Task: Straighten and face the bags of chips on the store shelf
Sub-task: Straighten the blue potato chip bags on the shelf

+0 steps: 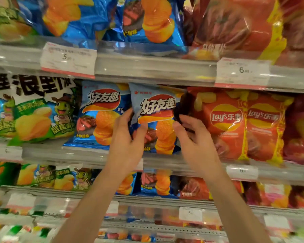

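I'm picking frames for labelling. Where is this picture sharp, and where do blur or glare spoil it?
Head view: sharpest on the blue bag between the left hand and right hand; edges and bottom shelves smear with blur; glare streaks the top-row bags; shelf rails bow from the wide lens.

Shelf [81, 153] carries upright chip bags [102, 114], labels blurred.

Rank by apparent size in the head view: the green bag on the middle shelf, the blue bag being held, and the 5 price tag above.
1. green bag, largest, though cut off at the frame edge.
2. held blue bag, gripped by left hand and right hand.
3. 5 price tag, smallest.
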Action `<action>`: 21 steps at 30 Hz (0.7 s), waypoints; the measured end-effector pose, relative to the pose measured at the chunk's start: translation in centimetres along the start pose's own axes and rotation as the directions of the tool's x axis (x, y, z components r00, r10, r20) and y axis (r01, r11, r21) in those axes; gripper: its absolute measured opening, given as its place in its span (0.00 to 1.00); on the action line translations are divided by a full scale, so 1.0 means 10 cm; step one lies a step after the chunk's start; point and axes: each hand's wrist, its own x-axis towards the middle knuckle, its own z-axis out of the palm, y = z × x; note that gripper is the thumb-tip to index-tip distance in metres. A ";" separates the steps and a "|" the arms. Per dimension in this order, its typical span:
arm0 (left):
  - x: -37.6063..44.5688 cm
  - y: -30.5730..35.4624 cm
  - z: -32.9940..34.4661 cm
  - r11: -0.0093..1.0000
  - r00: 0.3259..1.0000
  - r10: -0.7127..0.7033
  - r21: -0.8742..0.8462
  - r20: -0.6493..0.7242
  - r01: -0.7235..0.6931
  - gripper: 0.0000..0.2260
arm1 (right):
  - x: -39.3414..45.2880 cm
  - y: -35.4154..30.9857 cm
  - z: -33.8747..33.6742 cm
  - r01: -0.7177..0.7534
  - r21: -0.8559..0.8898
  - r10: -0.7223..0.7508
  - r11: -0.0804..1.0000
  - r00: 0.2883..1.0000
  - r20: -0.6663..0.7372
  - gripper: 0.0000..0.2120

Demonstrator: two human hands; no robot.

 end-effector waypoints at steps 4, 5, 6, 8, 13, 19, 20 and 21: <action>0.28 0.00 0.18 0.997 0.995 -0.072 -0.020 0.066 0.074 0.36 | 0.35 -0.01 0.22 -0.117 0.038 0.116 0.992 0.993 0.024 0.30; 0.33 0.02 0.21 0.995 0.993 -0.097 -0.023 0.070 0.099 0.37 | 0.40 -0.02 0.25 -0.141 0.069 0.140 0.988 0.990 0.020 0.26; 0.37 0.03 0.23 0.993 0.991 -0.114 -0.030 0.067 0.116 0.37 | 0.44 -0.02 0.27 -0.165 0.106 0.164 0.981 0.986 0.020 0.23; 0.43 0.08 0.26 0.990 0.990 -0.130 -0.054 0.048 0.132 0.36 | 0.51 -0.03 0.30 -0.213 0.177 0.208 0.961 0.977 0.043 0.29; 0.52 0.06 0.29 0.994 0.998 -0.069 -0.088 0.016 0.070 0.29 | 0.61 -0.02 0.30 -0.224 0.188 0.227 0.956 0.974 0.008 0.31; 0.49 0.03 0.30 0.988 0.997 -0.051 -0.147 -0.066 0.041 0.26 | 0.68 0.01 0.34 -0.099 0.221 0.115 0.970 0.991 -0.062 0.18; 0.49 0.04 0.30 0.987 0.996 -0.050 -0.154 -0.078 0.037 0.26 | 0.70 0.01 0.35 -0.086 0.220 0.104 0.972 0.992 -0.069 0.17; 0.51 0.05 0.30 0.986 0.995 -0.050 -0.164 -0.089 0.035 0.25 | 0.71 0.00 0.35 -0.082 0.219 0.099 0.972 0.993 -0.069 0.17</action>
